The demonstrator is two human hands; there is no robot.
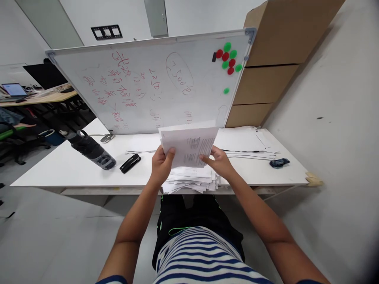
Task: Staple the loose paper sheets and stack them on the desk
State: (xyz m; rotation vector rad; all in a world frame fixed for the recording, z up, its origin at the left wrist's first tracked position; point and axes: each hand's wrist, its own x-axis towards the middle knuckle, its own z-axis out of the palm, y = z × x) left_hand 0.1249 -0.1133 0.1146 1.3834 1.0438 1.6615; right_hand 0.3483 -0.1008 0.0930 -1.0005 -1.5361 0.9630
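Between both hands I hold a few printed sheets of paper (191, 146), tilted up above the desk. My left hand (162, 162) grips their left edge, thumb on the front and fingers behind. On the right edge, my right hand (219, 161) pinches them the same way. Below the held sheets lies an uneven stack of papers (191, 181) at the desk's front edge. A black stapler (130, 163) rests to the left of the stack. Further left is a dark water bottle (93, 150).
A whiteboard (142, 90) with red writing and round magnets (225, 56) stands at the back of the white desk (59, 169). Cardboard boxes (266, 85) are stacked behind it on the right. A small dark object (279, 163) lies at the desk's right. Another person's arm (25, 125) shows far left.
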